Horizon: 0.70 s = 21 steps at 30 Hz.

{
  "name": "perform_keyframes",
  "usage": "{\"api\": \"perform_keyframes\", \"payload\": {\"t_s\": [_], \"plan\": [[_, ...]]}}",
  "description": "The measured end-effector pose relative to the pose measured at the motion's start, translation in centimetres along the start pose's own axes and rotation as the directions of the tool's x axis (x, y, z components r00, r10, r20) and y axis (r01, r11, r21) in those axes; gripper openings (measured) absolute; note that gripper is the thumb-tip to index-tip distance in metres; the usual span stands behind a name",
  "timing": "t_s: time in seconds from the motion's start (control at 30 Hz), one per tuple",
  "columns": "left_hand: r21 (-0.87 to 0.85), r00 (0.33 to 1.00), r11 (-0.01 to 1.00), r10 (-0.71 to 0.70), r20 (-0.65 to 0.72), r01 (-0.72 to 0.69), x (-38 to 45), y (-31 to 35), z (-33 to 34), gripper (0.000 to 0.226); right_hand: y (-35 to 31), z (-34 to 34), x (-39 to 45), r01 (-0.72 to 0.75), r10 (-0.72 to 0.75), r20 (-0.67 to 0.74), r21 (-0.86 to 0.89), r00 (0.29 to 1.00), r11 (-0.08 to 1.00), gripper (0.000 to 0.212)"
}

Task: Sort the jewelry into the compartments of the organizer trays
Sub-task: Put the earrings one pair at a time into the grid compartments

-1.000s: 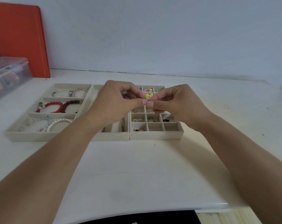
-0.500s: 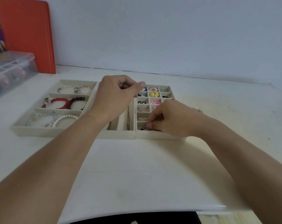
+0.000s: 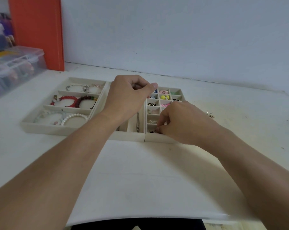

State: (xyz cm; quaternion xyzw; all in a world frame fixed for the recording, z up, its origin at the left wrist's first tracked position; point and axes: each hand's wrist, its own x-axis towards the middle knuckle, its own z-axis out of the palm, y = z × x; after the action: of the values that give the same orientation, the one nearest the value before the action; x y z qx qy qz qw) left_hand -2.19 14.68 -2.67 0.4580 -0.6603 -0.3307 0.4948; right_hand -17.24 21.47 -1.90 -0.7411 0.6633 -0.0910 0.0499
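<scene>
Cream trays (image 3: 57,128), orange board (image 3: 39,30)

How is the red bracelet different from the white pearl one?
The red bracelet has dark red beads and lies in the middle compartment of the left tray. The white pearl bracelet has small pale beads and lies in the near compartment. Both are beaded rings lying flat, each beside another bracelet.

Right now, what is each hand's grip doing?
Left hand: fingers curled, thumb against forefinger; anything pinched cannot be told.
Right hand: fingertips pinched low in the cream small-grid organizer tray; contents cannot be told.
</scene>
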Motion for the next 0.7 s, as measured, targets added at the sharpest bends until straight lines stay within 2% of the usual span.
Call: {"api": "perform_keyframes", "payload": {"t_s": [0.2,0.3,0.4,0.47,0.53,0.63,0.7], "plan": [[0.015,1.0,1.0,-0.007,-0.003,0.007,0.0,-0.3,0.0,0.02,0.1,0.0,0.1,-0.026,0.026,-0.009,-0.003,1.0,1.0,0.006],[0.019,1.0,1.0,-0.01,-0.005,0.01,0.0,-0.5,0.1,0.019,1.4,-2.0,0.3,-0.099,0.108,-0.025,0.232,0.994,0.968,0.019],[0.019,1.0,1.0,-0.004,0.002,0.004,0.1,-0.6,0.2,0.015,4.0,-3.9,0.5,-0.118,0.188,-0.145,0.395,0.971,0.911,0.016],[0.029,0.999,0.999,0.023,0.038,-0.024,-0.1,-0.5,0.3,0.008,6.5,-4.1,0.9,-0.152,0.269,-0.242,0.413,0.932,0.898,0.013],[0.054,0.991,0.995,0.077,0.111,-0.084,-0.6,-0.1,0.6,0.003,9.4,-3.9,1.1,-0.235,0.364,-0.273,0.408,0.89,0.882,0.01],[0.105,0.965,0.983,0.125,0.23,-0.152,-1.2,0.4,1.7,0.01,13.5,-3.9,0.7,-0.334,0.453,-0.258,0.396,0.853,0.855,0.007],[0.148,0.952,0.974,0.123,0.279,-0.17,-1.1,0.8,2.3,0.011,15.3,-3.7,0.5,-0.354,0.442,-0.197,0.363,0.875,0.862,0.003]]}}
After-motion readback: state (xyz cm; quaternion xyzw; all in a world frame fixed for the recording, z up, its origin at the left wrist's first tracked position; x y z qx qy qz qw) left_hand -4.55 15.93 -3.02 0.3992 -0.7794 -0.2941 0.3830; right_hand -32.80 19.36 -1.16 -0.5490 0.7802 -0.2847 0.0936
